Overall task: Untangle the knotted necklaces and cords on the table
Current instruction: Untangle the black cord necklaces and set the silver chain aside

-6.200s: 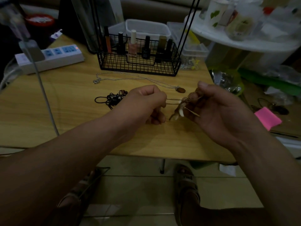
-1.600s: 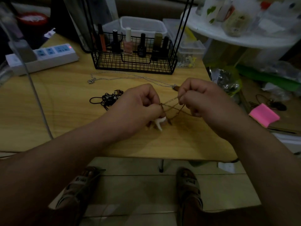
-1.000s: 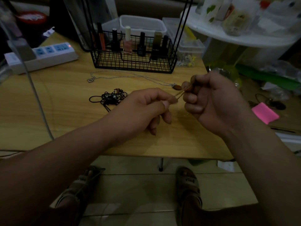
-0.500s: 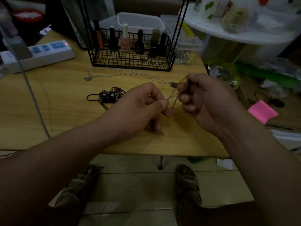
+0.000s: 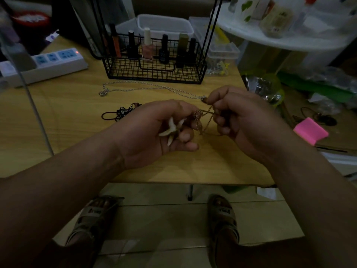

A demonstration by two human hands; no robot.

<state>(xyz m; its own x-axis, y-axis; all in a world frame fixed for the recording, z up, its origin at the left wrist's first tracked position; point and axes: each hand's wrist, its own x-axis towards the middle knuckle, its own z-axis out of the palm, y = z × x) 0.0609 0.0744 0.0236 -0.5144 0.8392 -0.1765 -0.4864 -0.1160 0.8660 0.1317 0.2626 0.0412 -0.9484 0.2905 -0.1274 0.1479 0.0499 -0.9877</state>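
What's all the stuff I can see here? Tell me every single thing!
gold chain: one, gold with white tooth-shaped charms, held between both hands
silver chain: one, silver, lying on the table in front of the basket
black cord: one tangled bundle, black, on the table left of the hands
wire basket: one, black, at the back of the table
bottles: about six; pink, black, orange and olive; standing in the basket
power strip: one, white, far left of the table
pink pad: one, pink, right of the table
table: one, light wood
sandals: two, grey-brown, on the floor below
left hand: one, grips the charms and chain
right hand: one, pinches the chain
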